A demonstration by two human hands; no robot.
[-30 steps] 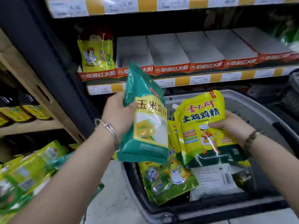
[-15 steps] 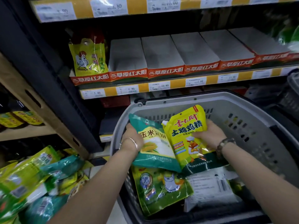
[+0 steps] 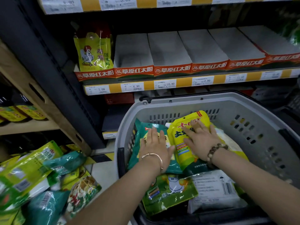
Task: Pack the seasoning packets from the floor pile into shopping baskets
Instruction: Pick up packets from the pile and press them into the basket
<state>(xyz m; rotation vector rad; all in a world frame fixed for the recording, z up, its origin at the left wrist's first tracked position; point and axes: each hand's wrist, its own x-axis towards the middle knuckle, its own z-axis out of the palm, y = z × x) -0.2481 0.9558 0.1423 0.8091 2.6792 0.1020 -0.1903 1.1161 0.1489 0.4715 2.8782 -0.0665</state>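
Teal packet: I see it lying in the grey shopping basket, at the basket's left wall. My left hand covers its yellow label, so I cannot read the print.
Yellow packet: it lies just right of the teal one and overlaps its edge. Red brand characters run across the top, partly covered by fingers. Below them are dark characters that begin with 土.
Lower packets: a green packet with a cartoon chicken sits nearer me in the basket. Beside it, a white packet lies back side up, showing small print and a barcode.
Left hand: open and flat, palm down on the teal packet, fingers together. A thin bangle circles the wrist.
Right hand: open, fingers spread, pressing the yellow packet. A beaded bracelet sits on the wrist.
Floor pile: green, yellow and teal packets heaped left of the basket. The print is blurred.
Shelf: empty display trays with orange fronts reading 草原红太阳. One yellow rooster packet stands in the leftmost tray.
Price tags: 7.00, 6.90, 10.80, 7.80.
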